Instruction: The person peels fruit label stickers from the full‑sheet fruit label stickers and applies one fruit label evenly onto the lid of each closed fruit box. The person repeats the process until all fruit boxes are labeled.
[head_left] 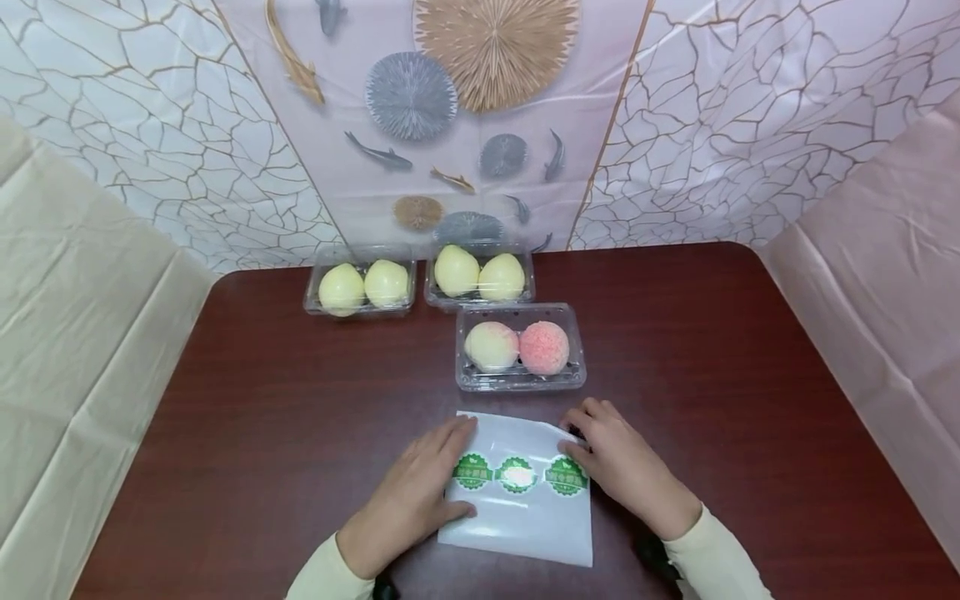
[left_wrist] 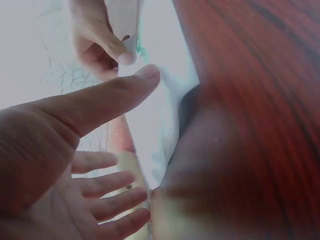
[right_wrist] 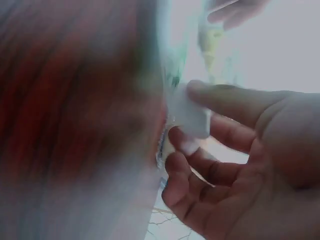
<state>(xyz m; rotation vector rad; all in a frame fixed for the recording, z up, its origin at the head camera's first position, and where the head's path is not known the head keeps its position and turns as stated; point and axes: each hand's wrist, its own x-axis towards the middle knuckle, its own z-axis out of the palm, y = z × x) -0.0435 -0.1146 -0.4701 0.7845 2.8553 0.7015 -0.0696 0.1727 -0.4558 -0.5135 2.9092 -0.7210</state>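
A white sticker sheet (head_left: pixel 517 525) with a row of three round green labels lies on the near part of the table. My left hand (head_left: pixel 412 492) is at its left edge, fingers straight and thumb over the sheet; in the left wrist view the left thumb (left_wrist: pixel 115 92) reaches across the white surface. My right hand (head_left: pixel 626 467) pinches the sheet's upper right corner between thumb and curled fingers, and that corner is bent up. The right wrist view shows the right thumb (right_wrist: pixel 225 100) on the sheet's folded corner (right_wrist: pixel 192 117).
Just beyond the sheet stands a clear plastic box (head_left: pixel 521 387) holding one pale and one pink round fruit-like item. Behind it are two more clear boxes, left (head_left: pixel 315 287) and right (head_left: pixel 528 287), each with two pale yellow ones. A patterned cloth (head_left: pixel 480 167) hangs at the table's back edge.
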